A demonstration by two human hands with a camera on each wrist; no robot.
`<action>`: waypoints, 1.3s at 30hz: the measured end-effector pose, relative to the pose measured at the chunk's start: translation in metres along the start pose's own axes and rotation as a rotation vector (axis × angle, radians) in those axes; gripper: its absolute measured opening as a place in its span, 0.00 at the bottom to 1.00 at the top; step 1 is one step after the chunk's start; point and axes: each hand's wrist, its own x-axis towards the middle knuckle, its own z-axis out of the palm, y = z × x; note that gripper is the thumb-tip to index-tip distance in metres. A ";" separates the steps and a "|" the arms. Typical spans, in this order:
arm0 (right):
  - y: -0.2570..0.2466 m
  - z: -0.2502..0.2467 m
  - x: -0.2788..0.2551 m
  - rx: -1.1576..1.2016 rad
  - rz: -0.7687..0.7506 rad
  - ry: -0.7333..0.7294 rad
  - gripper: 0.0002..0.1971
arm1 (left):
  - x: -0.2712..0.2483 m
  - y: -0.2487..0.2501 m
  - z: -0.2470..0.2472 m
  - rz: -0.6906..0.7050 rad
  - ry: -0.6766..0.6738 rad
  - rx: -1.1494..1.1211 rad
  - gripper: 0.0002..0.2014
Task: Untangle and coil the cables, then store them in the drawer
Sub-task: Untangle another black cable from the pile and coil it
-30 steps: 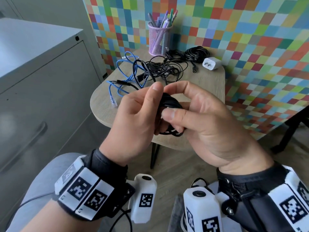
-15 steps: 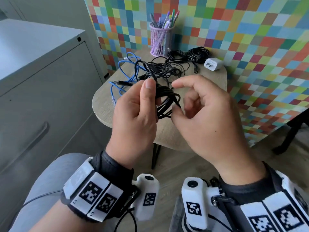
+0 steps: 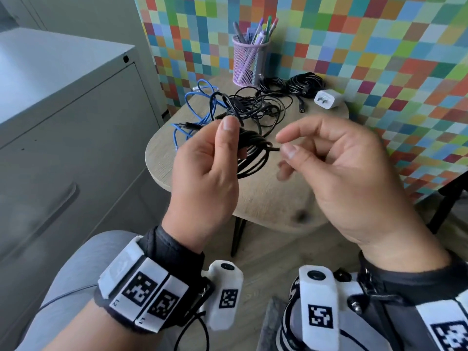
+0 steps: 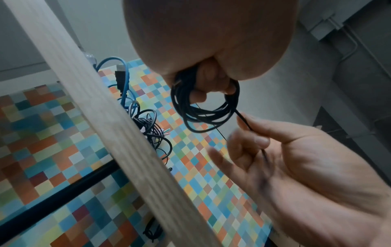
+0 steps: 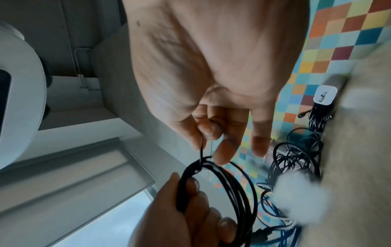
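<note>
From the head view, I am holding a coiled black cable (image 3: 253, 153) in my left hand (image 3: 210, 173) at the middle of the frame, thumb pressing the loops against my curled fingers. My right hand (image 3: 342, 173), just to the right, is pinching the cable's loose end (image 3: 274, 148) between thumb and forefinger. Above them, a tangle of black cables (image 3: 255, 107) and a blue cable (image 3: 200, 115) are lying on the counter (image 3: 266, 198), with a white charger (image 3: 328, 98) and a pink pen cup (image 3: 249, 62) toward the top. The grey drawer cabinet (image 3: 63, 148) is filling the left side.

In the left wrist view, the coil (image 4: 206, 108) is hanging from my fingers at centre, its tail running into my right hand (image 4: 306, 167) at lower right.

In the right wrist view, my fingertips (image 5: 208, 132) seem to be nipping the thin end, though blur is softening it; the coil (image 5: 228, 183) is sitting in my left hand (image 5: 180, 217) at the bottom.
</note>
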 end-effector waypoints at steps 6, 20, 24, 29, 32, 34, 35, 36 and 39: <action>0.011 -0.009 0.001 -0.165 -0.086 0.046 0.08 | 0.007 0.004 -0.005 -0.225 0.011 -0.461 0.27; 0.020 -0.001 0.003 -0.051 -0.001 0.101 0.12 | 0.004 0.013 0.003 -0.387 0.005 -0.721 0.28; 0.012 -0.008 0.001 0.150 0.052 0.019 0.14 | 0.008 0.011 0.002 -0.407 0.120 -0.696 0.27; 0.012 0.007 -0.005 -0.149 0.032 -0.112 0.12 | 0.004 0.013 0.008 -0.387 0.141 -0.668 0.26; 0.018 0.008 -0.004 -0.237 0.016 -0.063 0.07 | 0.003 0.013 0.008 -0.392 0.118 -0.665 0.26; 0.018 0.000 -0.002 -0.212 0.005 0.000 0.07 | 0.004 0.013 0.006 -0.415 0.103 -0.684 0.26; 0.017 -0.004 -0.001 -0.185 -0.003 0.028 0.08 | 0.004 0.013 0.005 -0.422 0.089 -0.692 0.26; 0.018 -0.006 -0.001 -0.156 -0.011 0.049 0.08 | 0.004 0.013 0.004 -0.421 0.068 -0.702 0.26; 0.020 0.002 -0.001 -0.060 0.006 0.073 0.10 | 0.001 0.014 0.006 -0.399 -0.002 -0.733 0.28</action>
